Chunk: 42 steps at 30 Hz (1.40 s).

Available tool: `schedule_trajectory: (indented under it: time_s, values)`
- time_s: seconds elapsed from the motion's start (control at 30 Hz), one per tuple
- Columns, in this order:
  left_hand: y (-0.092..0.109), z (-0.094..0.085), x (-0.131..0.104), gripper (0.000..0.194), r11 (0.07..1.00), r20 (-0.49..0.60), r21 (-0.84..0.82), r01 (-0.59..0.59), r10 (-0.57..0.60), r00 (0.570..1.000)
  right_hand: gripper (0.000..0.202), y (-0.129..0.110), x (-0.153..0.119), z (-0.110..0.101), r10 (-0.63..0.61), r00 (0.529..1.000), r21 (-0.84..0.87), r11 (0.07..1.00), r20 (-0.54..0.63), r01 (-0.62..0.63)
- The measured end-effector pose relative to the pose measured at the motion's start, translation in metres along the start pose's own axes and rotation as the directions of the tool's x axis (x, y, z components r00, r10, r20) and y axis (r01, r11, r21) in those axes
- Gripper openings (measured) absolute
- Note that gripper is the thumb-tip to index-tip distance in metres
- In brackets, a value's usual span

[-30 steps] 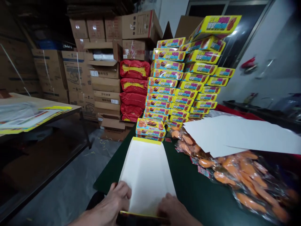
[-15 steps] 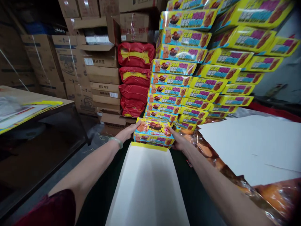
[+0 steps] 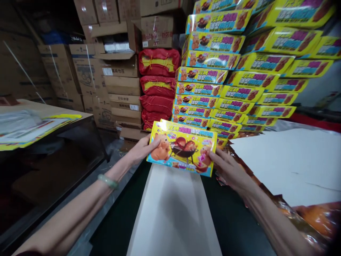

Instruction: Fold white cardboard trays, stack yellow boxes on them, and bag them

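Nearest, one long white card [image 3: 176, 217] lies on a dark green table [image 3: 122, 213], running away from the viewer. Above its far end is one yellow printed box [image 3: 183, 151], tilted with its broad picture face towards the camera. Two bare hands grip it: the left hand [image 3: 142, 149] at its left end, thumb on the face, and the right hand [image 3: 229, 167] closed on its right end. Another yellow edge shows behind its top; whether that is a second box, I cannot tell. One pale green bangle [image 3: 108, 181] circles the left wrist. To the right, white sheets [image 3: 293, 156], too overlapped to count, lie on clear bags [image 3: 319, 220] with orange contents. Farther on, yellow boxes [image 3: 198, 89] rise in three visible columns, nine high in the leftmost. Beyond stand at least four red bundles [image 3: 160, 63], stacked beside many brown cartons [image 3: 122, 85].
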<state>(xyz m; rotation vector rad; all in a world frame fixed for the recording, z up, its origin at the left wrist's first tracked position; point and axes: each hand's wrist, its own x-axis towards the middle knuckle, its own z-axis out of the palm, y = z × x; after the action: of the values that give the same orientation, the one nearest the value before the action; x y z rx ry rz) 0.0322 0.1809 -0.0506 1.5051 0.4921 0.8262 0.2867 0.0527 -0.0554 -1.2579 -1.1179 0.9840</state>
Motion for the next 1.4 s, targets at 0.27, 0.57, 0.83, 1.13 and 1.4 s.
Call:
schedule_trajectory:
  time_s: [0.27, 0.57, 0.83, 1.13, 1.4]
  values:
    - [-0.043, 0.005, -0.048, 0.063, 0.985, 0.065, 0.167, -0.036, 0.025, 0.998, 0.073, 0.055, -0.05, -0.001, -0.016, 0.999, 0.01, 1.0, 0.045, 0.016]
    - [-0.075, -0.013, -0.043, 0.069, 0.939, 0.055, 0.338, -0.065, 0.049, 0.997, 0.078, 0.091, -0.034, 0.0, -0.188, 0.977, -0.387, 0.898, 0.099, 0.211]
    - [-0.11, -0.014, -0.002, 0.065, 0.825, -0.147, 0.553, -0.118, 0.235, 0.961, 0.044, 0.091, 0.029, 0.001, -0.315, 0.948, -0.574, 0.768, 0.045, 0.283]
    - [-0.123, -0.017, 0.006, 0.084, 0.594, -0.287, 0.795, 0.126, 0.184, 0.94, 0.052, 0.113, 0.052, -0.005, -0.424, 0.897, -0.638, 0.727, -0.128, 0.253]
    - [-0.008, -0.075, 0.033, 0.076, 0.793, -0.37, 0.603, 0.087, 0.181, 0.911, 0.03, 0.019, 0.05, -0.097, -0.311, 0.849, -0.56, 0.828, -0.427, 0.021]
